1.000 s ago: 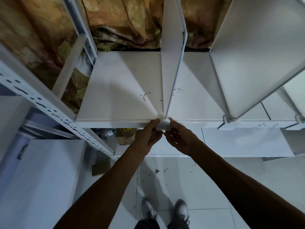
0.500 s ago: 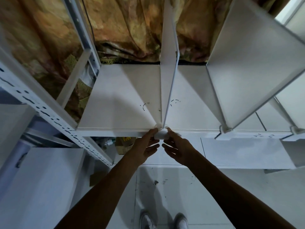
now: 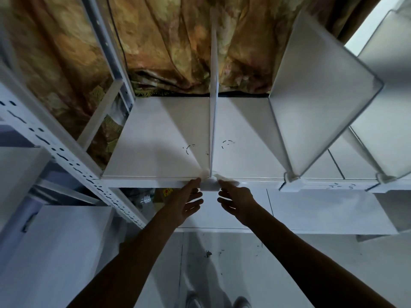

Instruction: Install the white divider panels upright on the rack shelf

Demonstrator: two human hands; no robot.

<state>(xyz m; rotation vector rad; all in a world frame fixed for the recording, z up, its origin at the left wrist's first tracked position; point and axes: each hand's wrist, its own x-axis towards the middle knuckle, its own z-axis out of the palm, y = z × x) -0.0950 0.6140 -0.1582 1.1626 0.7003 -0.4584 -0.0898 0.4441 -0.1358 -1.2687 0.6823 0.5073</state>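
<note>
A thin white divider panel (image 3: 213, 112) stands upright on the white rack shelf (image 3: 160, 138), seen edge-on. Its white plastic foot clip (image 3: 209, 185) sits on the shelf's front lip. My left hand (image 3: 185, 202) is just left of the clip, thumb tip touching the lip beside it, fingers relaxed. My right hand (image 3: 235, 202) mirrors it on the clip's right side, thumb on the lip, fingers loosely spread below. A second divider panel (image 3: 320, 94) stands upright farther right, with its own clip (image 3: 292, 178), and a third panel (image 3: 391, 121) is at the right edge.
A perforated white rack upright (image 3: 66, 156) slants across the left. A patterned brown curtain (image 3: 178, 41) hangs behind the shelf. Below are a lower shelf (image 3: 311, 210), a white cabinet (image 3: 55, 252) at left, and the tiled floor (image 3: 222, 274) with my shoes.
Both hands have eased off the foot clip and spread slightly apart, fingers loosening. The camera has tilted upward, so the shelf sits lower in view. The divider stays upright.
</note>
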